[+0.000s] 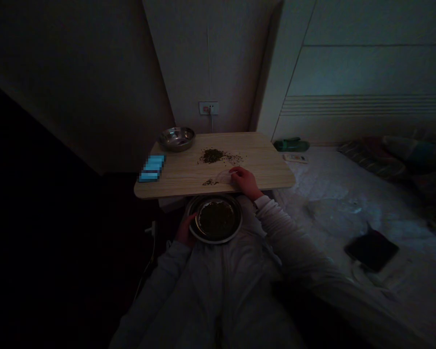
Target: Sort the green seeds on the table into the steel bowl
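Observation:
The room is dim. My left hand grips the left rim of a round metal plate held just below the near edge of a small wooden table; the plate holds dark grains. My right hand rests on the table near its front edge, fingers curled over the surface beside a small patch of dark grains. A larger pile of the same grains lies in the middle of the table. What the right fingers hold, if anything, is too dark to make out.
A metal bowl stands at the table's back left, a blurred blue object at its left edge. A bed on the right carries a dark flat item, a remote and a green bottle. A wall socket is behind.

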Available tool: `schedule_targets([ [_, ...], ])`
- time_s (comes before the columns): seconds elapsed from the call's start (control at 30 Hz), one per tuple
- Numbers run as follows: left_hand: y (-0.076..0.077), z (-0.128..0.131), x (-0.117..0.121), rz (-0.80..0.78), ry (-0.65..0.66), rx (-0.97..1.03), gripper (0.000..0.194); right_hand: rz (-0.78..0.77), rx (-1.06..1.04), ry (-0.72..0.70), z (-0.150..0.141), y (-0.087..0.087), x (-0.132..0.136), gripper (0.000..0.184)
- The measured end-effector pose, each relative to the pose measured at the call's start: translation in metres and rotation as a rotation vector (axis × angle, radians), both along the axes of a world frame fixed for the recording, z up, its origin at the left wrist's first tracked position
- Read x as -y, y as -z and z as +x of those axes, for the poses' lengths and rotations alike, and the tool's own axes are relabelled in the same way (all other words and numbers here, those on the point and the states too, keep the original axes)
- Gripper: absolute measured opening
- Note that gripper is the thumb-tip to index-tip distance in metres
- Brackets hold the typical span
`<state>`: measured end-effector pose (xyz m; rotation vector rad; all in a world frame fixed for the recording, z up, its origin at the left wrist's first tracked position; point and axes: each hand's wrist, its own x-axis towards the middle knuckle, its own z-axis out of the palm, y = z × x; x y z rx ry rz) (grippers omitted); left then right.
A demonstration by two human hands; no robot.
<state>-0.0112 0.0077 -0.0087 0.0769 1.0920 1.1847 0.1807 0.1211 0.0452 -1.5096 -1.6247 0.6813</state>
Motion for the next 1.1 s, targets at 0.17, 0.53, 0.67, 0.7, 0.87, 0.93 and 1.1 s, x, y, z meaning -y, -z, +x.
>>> schedule_targets([
  [0.17, 0.001, 0.0, 0.0, 0.016, -0.014, -0.022, 0.016, 0.006, 0.004, -0.028, 0.001, 0.001, 0.0, 0.025],
  [0.53, 0.021, -0.008, -0.003, 0.098, 0.054, -0.013, 0.011, -0.036, -0.006, -0.071, 0.002, 0.001, 0.0, 0.026],
  [0.67, 0.023, -0.009, -0.003, 0.134, 0.042, -0.025, 0.015, -0.035, -0.009, -0.069, 0.002, 0.001, 0.0, 0.025],
  [0.7, 0.022, -0.008, -0.003, 0.122, 0.036, -0.029, 0.015, -0.03, -0.014, -0.067, 0.002, 0.001, 0.001, 0.025],
  [0.87, 0.009, -0.004, -0.001, 0.041, -0.003, -0.017, 0.01, -0.023, -0.049, -0.085, 0.003, 0.0, 0.001, 0.026],
  [0.93, 0.006, -0.002, -0.001, 0.039, -0.009, -0.005, 0.011, -0.034, -0.055, -0.096, 0.003, 0.0, 0.001, 0.026],
  [1.1, 0.005, -0.002, -0.001, 0.035, -0.012, -0.007, 0.013, -0.043, -0.069, -0.117, 0.003, 0.001, 0.001, 0.028],
])
